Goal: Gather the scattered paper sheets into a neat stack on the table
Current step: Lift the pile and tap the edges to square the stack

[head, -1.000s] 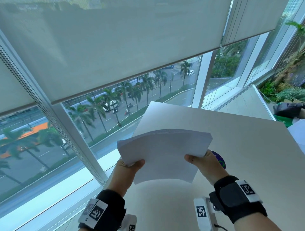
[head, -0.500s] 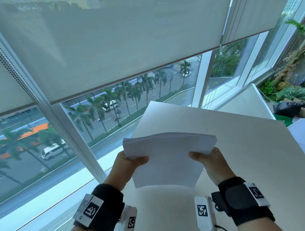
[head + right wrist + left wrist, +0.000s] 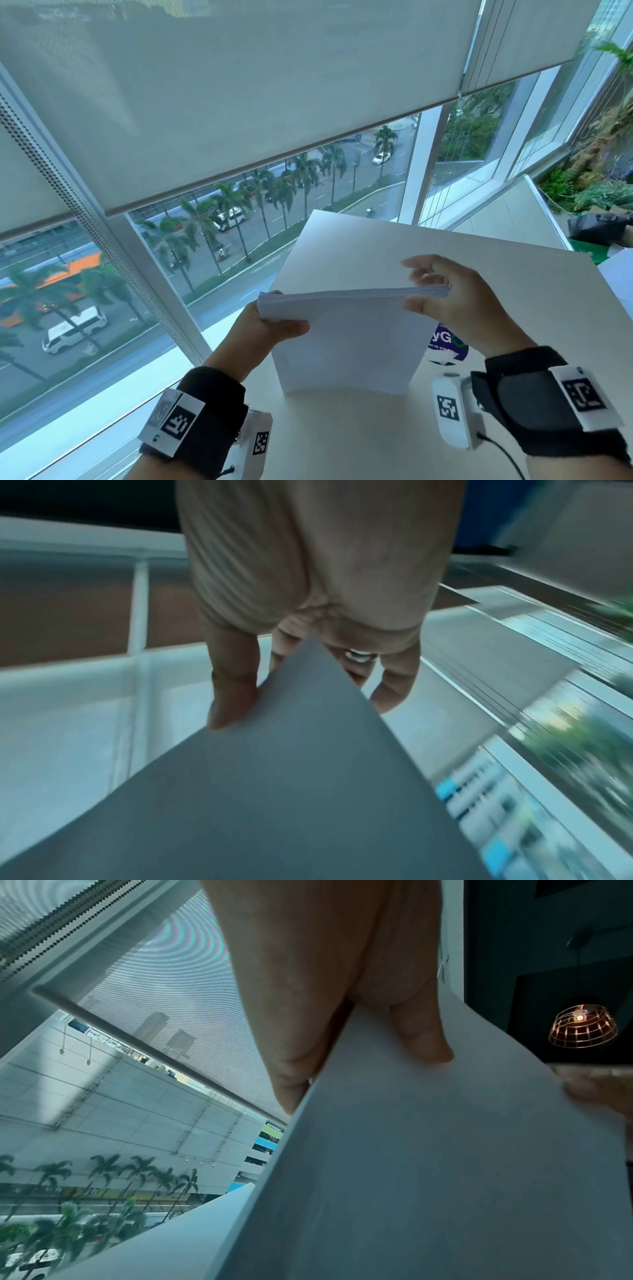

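Observation:
A stack of white paper sheets (image 3: 346,342) stands nearly upright, its bottom edge on the white table (image 3: 513,274). My left hand (image 3: 274,325) grips the stack's top left corner, thumb on the front face and fingers hidden behind. My right hand (image 3: 445,291) pinches the top right corner, thumb in front and fingers spread loosely behind the top edge. The left wrist view shows the thumb (image 3: 421,1037) lying on the paper (image 3: 445,1177). In the blurred right wrist view the paper corner (image 3: 291,791) sits between my thumb (image 3: 232,696) and the other fingers.
A round blue and purple sticker or disc (image 3: 448,342) lies on the table behind the stack's right side. The table's left edge runs along a tall window (image 3: 205,240). More white sheets (image 3: 620,277) and dark clutter (image 3: 599,226) lie off the table's far right.
The stack has tipped more upright, its bottom edge down on the table. My right hand has slid up to the top right corner and its fingers have spread behind the edge.

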The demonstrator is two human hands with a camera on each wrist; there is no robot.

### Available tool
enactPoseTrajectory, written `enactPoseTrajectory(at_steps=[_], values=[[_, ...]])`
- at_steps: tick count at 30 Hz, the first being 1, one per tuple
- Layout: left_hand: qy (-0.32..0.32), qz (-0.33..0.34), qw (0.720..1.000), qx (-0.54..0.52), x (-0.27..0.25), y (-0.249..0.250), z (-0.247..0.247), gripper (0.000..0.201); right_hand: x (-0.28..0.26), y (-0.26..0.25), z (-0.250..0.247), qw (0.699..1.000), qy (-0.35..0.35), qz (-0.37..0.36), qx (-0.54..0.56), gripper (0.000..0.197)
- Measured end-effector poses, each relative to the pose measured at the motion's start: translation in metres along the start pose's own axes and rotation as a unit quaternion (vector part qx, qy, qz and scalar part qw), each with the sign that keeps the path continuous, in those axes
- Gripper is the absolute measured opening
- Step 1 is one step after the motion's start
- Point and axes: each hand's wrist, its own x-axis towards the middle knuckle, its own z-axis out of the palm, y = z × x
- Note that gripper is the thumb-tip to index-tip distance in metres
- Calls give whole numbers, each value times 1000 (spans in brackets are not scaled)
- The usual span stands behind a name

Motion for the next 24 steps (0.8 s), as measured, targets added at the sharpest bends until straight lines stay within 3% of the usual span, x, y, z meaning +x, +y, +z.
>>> enactPoseTrajectory(at_steps=[3,7,11,14,18,22,24], values=[[0,2,1000,-10,0,0,1,32,6,-27,3,981,-65,-64,-172,45],[11,-20,1000,-16,-1,-1,3,40,13,-55,30,929,-172,-92,-314,50],[14,-18,1000,-22,-2,0,3,41,15,-68,63,887,-208,-130,-391,46],[12,-12,1000,-25,-4,1,4,29,15,-72,78,867,-227,-154,-416,39],[10,-4,999,-42,-4,0,4,30,17,-73,65,867,-232,-139,-419,5],[13,-6,999,-42,-3,-1,3,33,17,-55,28,898,-200,-54,-388,33],[10,-4,999,-42,-3,-1,3,29,12,-42,5,917,-175,-18,-359,32]])
